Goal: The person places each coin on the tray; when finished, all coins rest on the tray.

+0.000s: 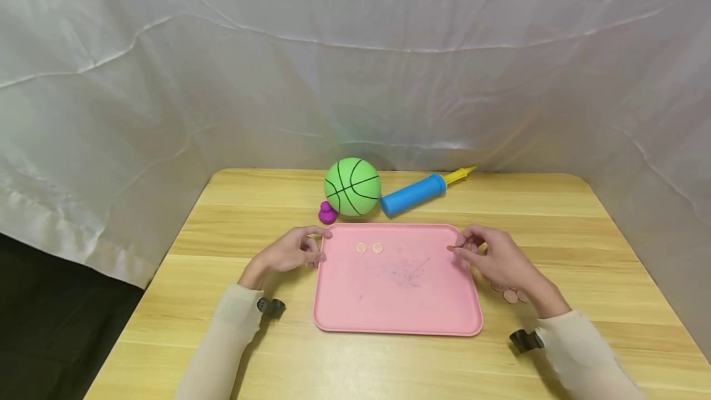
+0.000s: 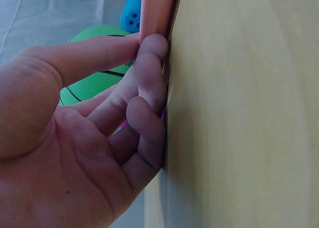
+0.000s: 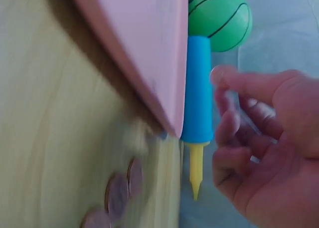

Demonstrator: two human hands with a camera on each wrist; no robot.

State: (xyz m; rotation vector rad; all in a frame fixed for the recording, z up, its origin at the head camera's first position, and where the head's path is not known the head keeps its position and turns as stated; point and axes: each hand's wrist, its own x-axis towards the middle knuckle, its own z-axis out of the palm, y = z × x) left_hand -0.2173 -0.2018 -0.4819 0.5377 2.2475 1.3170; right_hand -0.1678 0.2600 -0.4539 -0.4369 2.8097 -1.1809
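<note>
Downward head view, close wrist views, shared tray [image 1: 394, 301]

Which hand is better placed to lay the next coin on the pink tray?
Probably the right hand: it pinches a copper-colored coin at the pink tray's right side, near the loose coins. The left hand is at the opposite rim, no coin visible in it.

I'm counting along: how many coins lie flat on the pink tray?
2: the left coin and the right coin, side by side, far left on the tray. The right hand could hide others at the far right.
</note>
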